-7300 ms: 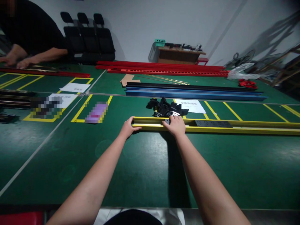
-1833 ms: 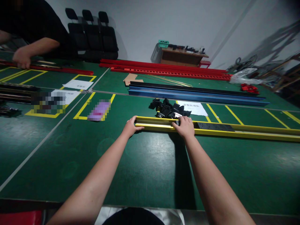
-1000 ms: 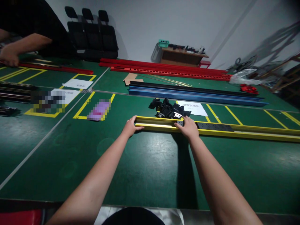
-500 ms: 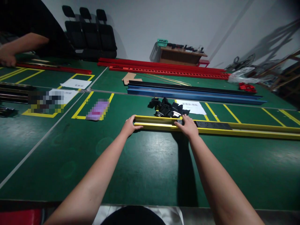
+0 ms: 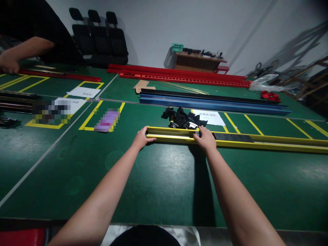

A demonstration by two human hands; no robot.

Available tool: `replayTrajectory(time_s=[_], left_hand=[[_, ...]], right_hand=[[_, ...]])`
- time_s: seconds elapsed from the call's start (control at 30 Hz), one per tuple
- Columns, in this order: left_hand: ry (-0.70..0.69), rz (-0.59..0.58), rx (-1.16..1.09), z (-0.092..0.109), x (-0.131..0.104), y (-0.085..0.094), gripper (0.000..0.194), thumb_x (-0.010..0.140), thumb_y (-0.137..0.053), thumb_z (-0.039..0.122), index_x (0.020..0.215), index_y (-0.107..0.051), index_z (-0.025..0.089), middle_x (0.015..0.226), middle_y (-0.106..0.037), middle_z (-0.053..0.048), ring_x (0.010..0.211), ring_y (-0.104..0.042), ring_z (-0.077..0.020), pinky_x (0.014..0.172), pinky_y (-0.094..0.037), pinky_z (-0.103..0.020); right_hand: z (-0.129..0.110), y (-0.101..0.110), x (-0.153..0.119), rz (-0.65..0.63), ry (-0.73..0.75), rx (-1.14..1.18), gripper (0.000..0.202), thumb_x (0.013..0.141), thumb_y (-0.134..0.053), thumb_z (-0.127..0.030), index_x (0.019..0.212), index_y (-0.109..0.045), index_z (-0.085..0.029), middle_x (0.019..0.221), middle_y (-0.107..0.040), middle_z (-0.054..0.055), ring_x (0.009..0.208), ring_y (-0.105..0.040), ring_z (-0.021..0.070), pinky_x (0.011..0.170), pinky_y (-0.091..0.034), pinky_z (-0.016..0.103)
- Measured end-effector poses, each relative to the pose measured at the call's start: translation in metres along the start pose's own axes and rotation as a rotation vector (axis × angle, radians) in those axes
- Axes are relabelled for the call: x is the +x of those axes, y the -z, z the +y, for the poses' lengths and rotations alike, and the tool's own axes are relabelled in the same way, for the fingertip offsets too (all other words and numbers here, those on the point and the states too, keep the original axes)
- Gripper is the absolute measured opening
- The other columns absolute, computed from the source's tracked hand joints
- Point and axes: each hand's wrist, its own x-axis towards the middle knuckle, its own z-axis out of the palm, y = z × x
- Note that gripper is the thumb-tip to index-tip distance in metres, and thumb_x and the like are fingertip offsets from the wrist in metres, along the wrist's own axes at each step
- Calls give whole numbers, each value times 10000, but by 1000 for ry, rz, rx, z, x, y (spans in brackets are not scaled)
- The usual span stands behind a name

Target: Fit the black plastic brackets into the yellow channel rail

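A long yellow channel rail [image 5: 276, 142] lies lengthwise across the table in front of me. My left hand [image 5: 140, 138] is closed round the rail's left end, its thumb along the near side and its fingers at the far side. Further right, my right hand [image 5: 207, 139] reaches over the channel and grips a black socket module [image 5: 196, 134], mostly hidden beneath it. Right of that hand, a row of black socket modules [image 5: 234, 137] sits inside the rail. Just behind the rail is a heap of loose black modules [image 5: 180, 118].
Blue and black rails [image 5: 212, 103] lie behind the heap, with red rails [image 5: 179, 75] farther back. A printed paper [image 5: 208, 117] rests beside the heap. A pixelated purple object [image 5: 107, 120] is to the left. At far left a co-worker's hand [image 5: 9, 63] is over a red rail.
My right hand has shifted slightly right along the channel, and the black module under it has moved the same way. My left hand stays on the rail's end.
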Motion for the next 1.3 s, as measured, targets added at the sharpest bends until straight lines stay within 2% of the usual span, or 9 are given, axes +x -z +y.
replayTrajectory(time_s=[0.2, 0.5, 0.73, 1.07, 1.3], left_hand=[[-5, 9, -1, -1, 0, -1, 762, 566, -757, 462, 1211, -460, 186, 1164, -586, -130, 1081, -561, -275, 958, -426, -440], [-8, 10, -18, -1, 0, -1, 768, 563, -756, 472, 1211, -462, 182, 1163, -584, -131, 1075, -557, -272, 952, -424, -435], [3, 14, 17, -2, -1, 0, 771, 569, -752, 479, 1218, -454, 189, 1160, -584, -121, 1065, -562, -268, 942, -429, -426], [8, 12, 12, -1, 0, -1, 778, 572, -756, 464, 1225, -446, 176, 1172, -578, -136, 1084, -552, -276, 951, -423, -433], [15, 22, -9, 3, -2, 1, 725, 560, -777, 406, 1186, -483, 188, 1143, -595, -116, 1069, -559, -269, 966, -411, -443]], right_hand=[[1, -1, -1, 3, 20, 13, 677, 824, -417, -523, 1355, -405, -103, 1406, -387, 106, 1299, -337, 236, 1084, -251, 369], [2, 0, 2, 6, 7, 29, 550, 848, -404, -389, 1315, -462, -104, 1382, -422, 107, 1273, -378, 231, 1077, -269, 370], [7, -2, 2, 6, 43, 73, 600, 819, -474, -424, 1331, -446, -114, 1397, -399, 108, 1287, -363, 252, 1084, -269, 401], [8, -3, 5, -8, 24, 75, 528, 830, -453, -322, 1313, -472, -110, 1381, -420, 114, 1269, -390, 253, 1080, -275, 386], [27, 2, 6, -107, 35, 168, 682, 797, -511, -479, 1368, -393, -125, 1445, -316, 110, 1334, -279, 252, 1094, -248, 385]])
